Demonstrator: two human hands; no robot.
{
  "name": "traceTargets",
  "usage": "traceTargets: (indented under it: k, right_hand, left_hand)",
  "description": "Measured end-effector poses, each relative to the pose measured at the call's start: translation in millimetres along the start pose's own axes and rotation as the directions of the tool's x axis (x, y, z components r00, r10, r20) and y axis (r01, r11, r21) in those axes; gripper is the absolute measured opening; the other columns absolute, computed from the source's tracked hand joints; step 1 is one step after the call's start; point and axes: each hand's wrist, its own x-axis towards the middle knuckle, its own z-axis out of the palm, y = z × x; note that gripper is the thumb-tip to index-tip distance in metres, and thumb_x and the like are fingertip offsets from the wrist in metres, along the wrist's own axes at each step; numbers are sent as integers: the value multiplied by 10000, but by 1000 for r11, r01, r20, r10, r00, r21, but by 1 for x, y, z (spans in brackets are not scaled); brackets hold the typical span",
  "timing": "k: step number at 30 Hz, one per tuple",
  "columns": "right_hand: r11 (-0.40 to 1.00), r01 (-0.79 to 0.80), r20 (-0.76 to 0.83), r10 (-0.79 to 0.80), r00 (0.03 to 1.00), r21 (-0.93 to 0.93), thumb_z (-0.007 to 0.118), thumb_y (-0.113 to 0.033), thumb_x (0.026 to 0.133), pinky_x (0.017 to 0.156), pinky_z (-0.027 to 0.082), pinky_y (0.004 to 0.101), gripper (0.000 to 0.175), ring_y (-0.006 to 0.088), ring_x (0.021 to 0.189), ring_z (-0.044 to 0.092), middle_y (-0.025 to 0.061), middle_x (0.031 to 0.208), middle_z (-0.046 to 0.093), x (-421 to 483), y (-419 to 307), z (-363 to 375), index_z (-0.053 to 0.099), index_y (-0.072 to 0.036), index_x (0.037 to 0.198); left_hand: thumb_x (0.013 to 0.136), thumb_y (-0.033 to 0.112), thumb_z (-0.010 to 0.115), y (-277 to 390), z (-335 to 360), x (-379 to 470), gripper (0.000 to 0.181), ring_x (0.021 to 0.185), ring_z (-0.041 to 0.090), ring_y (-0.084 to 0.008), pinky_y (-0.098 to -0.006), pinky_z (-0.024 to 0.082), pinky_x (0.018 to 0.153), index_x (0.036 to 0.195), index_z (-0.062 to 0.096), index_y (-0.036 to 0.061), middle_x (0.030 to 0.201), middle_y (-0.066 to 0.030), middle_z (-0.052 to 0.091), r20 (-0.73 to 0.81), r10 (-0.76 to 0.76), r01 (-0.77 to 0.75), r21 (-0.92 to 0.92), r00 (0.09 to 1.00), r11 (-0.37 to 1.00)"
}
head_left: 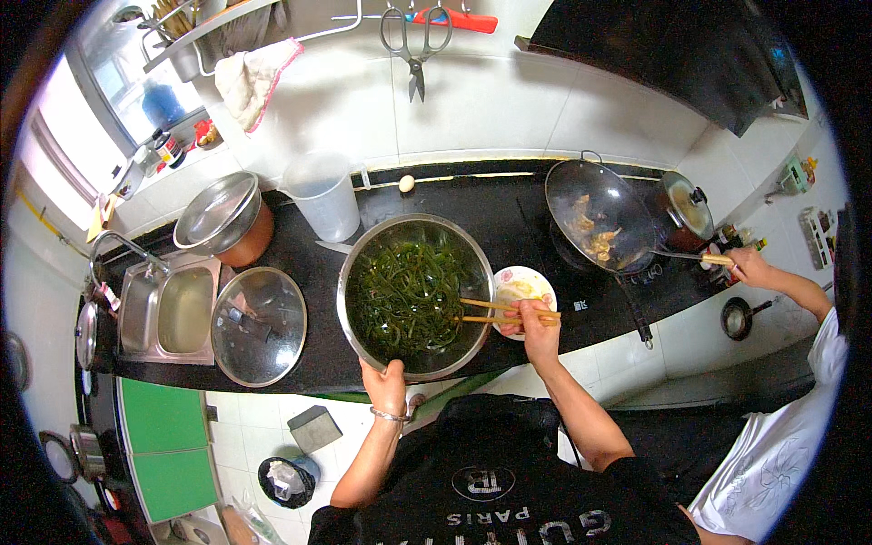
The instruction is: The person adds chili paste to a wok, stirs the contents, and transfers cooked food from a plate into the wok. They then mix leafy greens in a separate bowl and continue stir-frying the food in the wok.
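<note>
A large stainless steel bowl (349, 300) of dark green strands, perhaps seaweed (412, 293), is in front of me on the black counter. My left hand (385, 388) grips its near rim, thumb on the edge. In my right hand (538, 334) is a pair of wooden chopsticks (501, 313), held slightly apart, their tips among the strands inside the bowl. Beneath and behind that hand, a floral-patterned plate (521, 276) with yellowish residue stands right beside the bowl.
At right a co-worker's hand (749, 267) holds a spatula in a wok (613, 197) with food on the stove. A glass lid (259, 340), sink (187, 306), brown pot (255, 235) and plastic pitcher (327, 204) lie left. An egg (407, 184) sits behind; a knife blade (334, 246) shows beside the bowl.
</note>
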Motion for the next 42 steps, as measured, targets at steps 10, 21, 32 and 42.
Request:
traceTargets:
  k: [10, 21, 32, 42]
  right_hand:
    - [809, -183, -39, 245, 969, 559, 484, -159, 854, 539, 537, 291, 182, 205, 627, 604, 120, 828, 588, 23, 30, -20, 535, 8, 905]
    - [988, 121, 185, -138, 973, 99, 457, -189, 879, 546, 523, 266, 223, 176, 619, 606, 111, 783, 586, -4, -45, 21, 544, 17, 895]
    - [953, 40, 323, 62, 944, -300, 449, -124, 873, 444, 484, 215, 133, 114, 518, 575, 56, 753, 564, 0, -72, -19, 520, -26, 928]
    - [970, -59, 27, 54, 998, 237, 420, -216, 895, 498, 528, 290, 258, 229, 561, 611, 163, 752, 588, 21, 14, -15, 502, 28, 886]
  left_hand:
    - [693, -29, 459, -16, -3, -3, 327, 494, 498, -143, -278, 499, 367, 1013, 411, 17, 735, -42, 499, 71, -328, 335, -105, 942, 937]
    - [702, -22, 458, -21, 1, -2, 353, 487, 503, -146, -266, 488, 363, 1044, 384, 24, 734, -48, 499, 156, -352, 367, -84, 923, 926]
    - [695, -41, 447, -3, -3, -6, 316, 523, 520, -151, -275, 499, 380, 1004, 415, 10, 735, -47, 518, 124, -370, 387, -158, 921, 909]
    - [680, -30, 459, -2, 1, -12, 256, 518, 498, -135, -272, 497, 403, 932, 468, 12, 688, -20, 491, 154, -263, 274, -48, 952, 961]
